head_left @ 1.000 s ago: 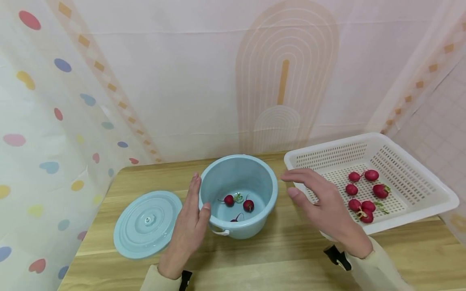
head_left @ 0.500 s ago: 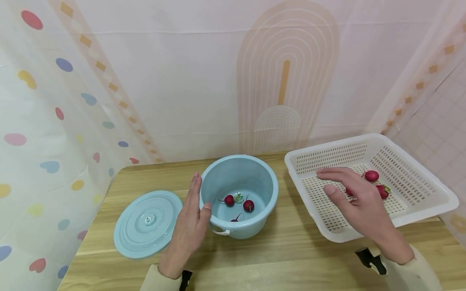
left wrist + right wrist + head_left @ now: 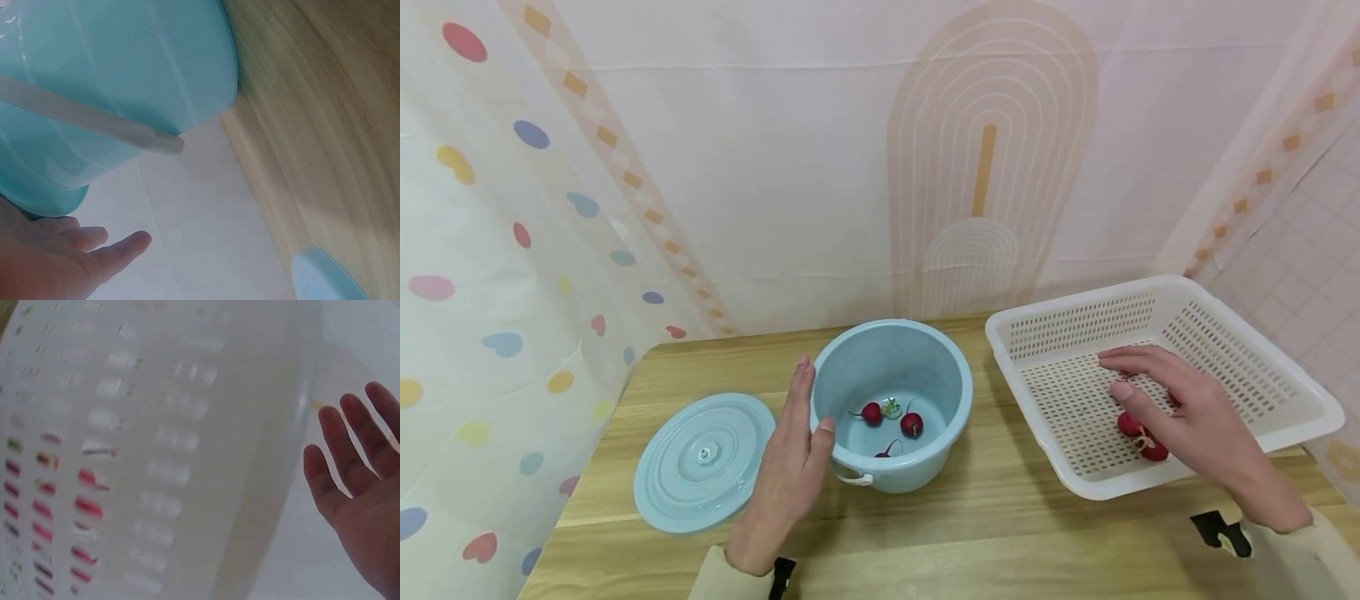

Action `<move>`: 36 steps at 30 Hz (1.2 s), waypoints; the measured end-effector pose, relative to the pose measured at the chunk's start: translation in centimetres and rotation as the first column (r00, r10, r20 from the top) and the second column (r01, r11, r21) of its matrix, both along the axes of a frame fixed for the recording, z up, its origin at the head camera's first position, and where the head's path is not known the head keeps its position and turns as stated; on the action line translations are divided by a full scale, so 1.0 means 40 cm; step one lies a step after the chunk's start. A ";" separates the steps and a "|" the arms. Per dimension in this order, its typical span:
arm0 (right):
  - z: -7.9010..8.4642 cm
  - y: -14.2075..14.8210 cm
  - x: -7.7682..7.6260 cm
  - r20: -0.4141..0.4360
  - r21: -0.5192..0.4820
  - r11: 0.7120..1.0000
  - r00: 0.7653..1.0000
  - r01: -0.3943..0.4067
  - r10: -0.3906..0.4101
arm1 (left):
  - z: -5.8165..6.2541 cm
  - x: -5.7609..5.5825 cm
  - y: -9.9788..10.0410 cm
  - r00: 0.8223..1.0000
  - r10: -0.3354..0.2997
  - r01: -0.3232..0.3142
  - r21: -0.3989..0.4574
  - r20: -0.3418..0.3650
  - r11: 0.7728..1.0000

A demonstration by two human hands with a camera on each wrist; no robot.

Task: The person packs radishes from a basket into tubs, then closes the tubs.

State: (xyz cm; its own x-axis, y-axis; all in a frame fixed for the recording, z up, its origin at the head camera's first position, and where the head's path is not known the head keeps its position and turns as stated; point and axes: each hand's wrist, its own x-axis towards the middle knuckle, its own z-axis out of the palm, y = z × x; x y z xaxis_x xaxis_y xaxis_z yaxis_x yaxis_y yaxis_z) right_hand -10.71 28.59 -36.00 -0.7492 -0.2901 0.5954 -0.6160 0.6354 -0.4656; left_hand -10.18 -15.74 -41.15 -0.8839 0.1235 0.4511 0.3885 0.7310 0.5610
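Note:
My left hand (image 3: 792,467) rests along the left side of a light blue bucket (image 3: 895,475), fingers straight at its rim. In the left wrist view the bucket's pale handle (image 3: 94,119) hangs across its wall. Inside the bucket lie a radish (image 3: 872,413), another radish (image 3: 912,424) and part of a third. Over the white perforated basket (image 3: 1037,417), my right hand (image 3: 1195,417) hovers with its fingers loosely extended and holds nothing. Below it, some radishes (image 3: 1153,447) show past the thumb; the hand hides the others. Through the basket's slots, red patches appear in the right wrist view.
A round light blue lid (image 3: 703,462) lies flat on the wooden table (image 3: 955,550), left of my left hand. A patterned cloth (image 3: 775,167) hangs behind the table and along both sides. The basket stands at the right, its rim raised around the radishes.
My right hand has moved right, from between the bucket and basket to above the radishes in the basket. The left hand and the bucket have stayed in place.

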 end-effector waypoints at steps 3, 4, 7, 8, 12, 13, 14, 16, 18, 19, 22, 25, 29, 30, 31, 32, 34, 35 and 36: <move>-0.005 0.024 -0.010 0.027 0.038 0.999 0.999 -0.024 0.023 | 0.000 0.000 0.000 1.000 0.001 -0.001 0.000 0.004 1.000; -0.008 0.032 -0.013 0.037 0.046 0.998 0.999 -0.034 0.032 | -0.001 0.000 0.000 1.000 0.001 -0.001 -0.001 0.004 1.000; -0.014 0.057 -0.024 0.071 0.059 0.996 0.996 -0.059 0.055 | -0.001 -0.001 0.000 1.000 -0.001 0.001 -0.002 0.001 1.000; -0.016 0.066 -0.027 0.087 0.062 0.996 0.995 -0.062 0.056 | -0.001 -0.001 0.000 1.000 -0.002 0.002 -0.003 -0.002 1.000; -0.020 0.098 -0.036 0.151 0.098 0.993 0.987 -0.063 0.047 | -0.001 -0.002 0.000 1.000 -0.002 0.002 -0.005 -0.009 1.000; -0.021 0.106 -0.038 0.168 0.107 0.992 0.985 -0.062 0.044 | -0.001 -0.002 0.000 1.000 0.000 0.000 -0.005 -0.009 1.000; -0.021 0.113 -0.040 0.183 0.117 0.991 0.982 -0.066 0.044 | -0.001 -0.001 0.000 1.000 0.000 0.000 -0.005 -0.007 1.000; -0.020 0.126 -0.047 0.211 0.131 0.989 0.976 -0.074 0.045 | -0.001 -0.001 0.000 1.000 0.002 -0.002 -0.005 -0.007 1.000; -0.020 0.137 -0.053 0.243 0.144 0.987 0.969 -0.076 0.039 | -0.001 -0.001 0.000 1.000 0.004 -0.004 -0.005 -0.003 1.000; -0.020 0.142 -0.056 0.261 0.155 0.985 0.965 -0.072 0.029 | -0.001 -0.001 0.000 1.000 0.005 -0.005 -0.005 -0.003 1.000; -0.021 0.156 -0.064 0.324 0.189 0.981 0.946 -0.045 -0.019 | -0.002 -0.001 0.000 1.000 0.006 -0.006 -0.006 0.001 1.000; -0.023 0.165 -0.073 0.377 0.216 0.976 0.925 -0.037 -0.049 | -0.003 -0.001 0.000 1.000 0.004 -0.004 -0.002 0.000 1.000; -0.026 0.171 -0.086 0.445 0.226 0.972 0.895 -0.068 -0.040 | -0.001 -0.002 0.000 1.000 0.002 -0.002 0.002 0.002 1.000; -0.026 0.171 -0.089 0.465 0.231 0.970 0.884 -0.079 -0.039 | -0.001 -0.001 0.000 1.000 0.002 -0.002 0.002 0.003 1.000; -0.027 0.173 -0.093 0.484 0.237 0.967 0.874 -0.091 -0.037 | -0.001 -0.002 0.000 1.000 0.002 -0.002 0.002 0.003 1.000; -0.030 0.174 -0.096 0.501 0.241 0.965 0.865 -0.104 -0.032 | -0.001 -0.001 0.000 1.000 0.003 -0.003 0.002 0.006 1.000; -0.036 0.178 -0.103 0.532 0.247 0.959 0.847 -0.137 -0.016 | 0.000 -0.001 0.000 1.000 0.004 -0.004 0.004 0.014 1.000; -0.039 0.180 -0.106 0.538 0.252 0.956 0.843 -0.149 -0.010 | 0.000 -0.001 0.000 1.000 0.004 -0.004 0.004 0.016 1.000; -0.044 0.182 -0.109 0.541 0.255 0.953 0.841 -0.164 0.000 | 0.000 0.000 0.000 1.000 0.005 -0.005 0.005 0.016 1.000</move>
